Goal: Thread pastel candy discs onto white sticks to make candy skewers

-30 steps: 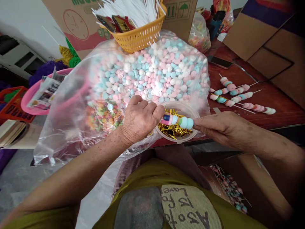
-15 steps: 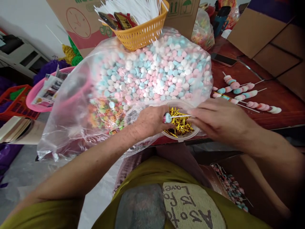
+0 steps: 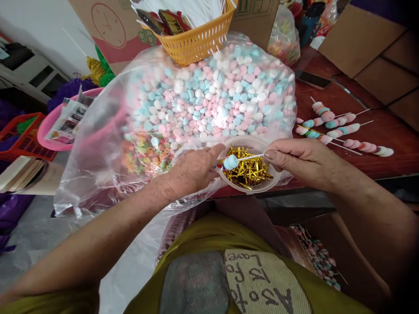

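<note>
My left hand (image 3: 199, 169) is closed around a candy skewer (image 3: 231, 162), and its fingers hide most of the candies. Light blue marshmallow pieces show beyond the fingers. The skewer's bare white stick (image 3: 250, 157) runs rightward to my right hand (image 3: 299, 160), whose thumb and fingertips pinch its end. Both hands are over a clear round tub (image 3: 279, 176) of short gold foil ties (image 3: 250, 171). Behind the tub lies a big clear bag of pink, white and blue marshmallows (image 3: 209, 96). Colourful ring-shaped candies (image 3: 149, 152) are near my left hand.
Several marshmallow skewers (image 3: 347, 129) lie on the red table (image 3: 366, 165) at right, near a phone (image 3: 312, 80). A yellow basket (image 3: 196, 46) of white sticks stands at the back. A pink basin (image 3: 44, 135) is at left. An open carton with more skewers (image 3: 319, 257) sits below right.
My right hand went from the candies' end to pinching the bare stick, then drew slightly right. My left hand shifted along the skewer, covering most candies. The view has turned slightly.
</note>
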`<state>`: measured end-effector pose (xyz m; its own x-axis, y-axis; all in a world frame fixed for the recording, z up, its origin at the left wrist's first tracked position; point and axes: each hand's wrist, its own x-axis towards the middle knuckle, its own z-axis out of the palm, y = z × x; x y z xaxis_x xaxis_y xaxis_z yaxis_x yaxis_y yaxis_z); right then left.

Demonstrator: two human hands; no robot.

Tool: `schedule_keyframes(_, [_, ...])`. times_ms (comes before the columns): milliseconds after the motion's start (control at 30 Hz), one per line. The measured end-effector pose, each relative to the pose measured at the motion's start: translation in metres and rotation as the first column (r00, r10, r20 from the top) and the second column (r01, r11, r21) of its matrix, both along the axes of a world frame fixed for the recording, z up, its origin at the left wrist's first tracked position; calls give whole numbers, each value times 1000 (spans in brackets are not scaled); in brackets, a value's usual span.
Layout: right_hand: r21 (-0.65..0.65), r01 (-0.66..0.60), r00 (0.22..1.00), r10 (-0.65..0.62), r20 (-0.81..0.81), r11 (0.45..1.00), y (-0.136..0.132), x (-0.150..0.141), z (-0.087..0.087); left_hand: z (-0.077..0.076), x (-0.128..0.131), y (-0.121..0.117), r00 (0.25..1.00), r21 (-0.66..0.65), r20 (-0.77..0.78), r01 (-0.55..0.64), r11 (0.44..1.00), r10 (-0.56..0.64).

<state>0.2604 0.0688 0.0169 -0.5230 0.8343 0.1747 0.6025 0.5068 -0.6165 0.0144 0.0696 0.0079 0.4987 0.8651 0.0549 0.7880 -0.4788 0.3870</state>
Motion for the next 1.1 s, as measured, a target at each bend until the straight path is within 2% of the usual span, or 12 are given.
schedule_keyframes(67, [48, -30, 999, 31, -13, 998, -1, 3, 5, 1, -8, -2, 1000, -122, 22, 6, 993, -3])
schedule_keyframes(100, [96, -62, 998, 63, -6, 993, -1, 4, 8, 3, -11, -2, 995, -231, 84, 62, 971, -44])
schedule_keyframes(133, [149, -102, 995, 101, 12, 984, -1, 6, 12, 5, -15, -1, 982, -360, 165, 150, 921, -96])
schedule_keyframes(200, [254, -184, 983, 173, 65, 950, 0, 11, 18, 12, -20, 2, 931, -588, 328, 333, 737, -158])
schedule_keyframes(267, [367, -250, 967, 214, 137, 896, 1, 17, 22, 18, -24, 5, 896, -710, 418, 424, 563, -147])
schedule_keyframes(333, [486, -295, 952, 213, 217, 823, 1, 21, 25, 21, -26, 7, 883, -760, 451, 455, 463, -127])
schedule_keyframes(433, [605, -333, 934, 167, 315, 723, -2, 21, 25, 22, -27, 8, 881, -795, 462, 463, 392, -102])
schedule_keyframes(500, [623, -344, 928, 153, 341, 702, -6, 18, 22, 21, -26, 8, 887, -800, 455, 444, 402, -75])
schedule_keyframes(700, [588, -369, 921, 196, 338, 720, -7, 7, 10, 21, -20, 9, 931, -782, 348, 353, 514, -111])
schedule_keyframes(767, [523, -378, 919, 241, 312, 764, -3, 6, 8, 24, -17, 10, 926, -759, 349, 371, 535, -148])
schedule_keyframes(900, [319, -361, 932, 322, 167, 876, 3, 7, 11, 28, -13, 10, 922, -750, 311, 386, 538, -229])
schedule_keyframes(1100, [323, -287, 956, 250, 151, 902, 2, -11, 6, 26, -4, 8, 969, -610, 180, 247, 753, -172])
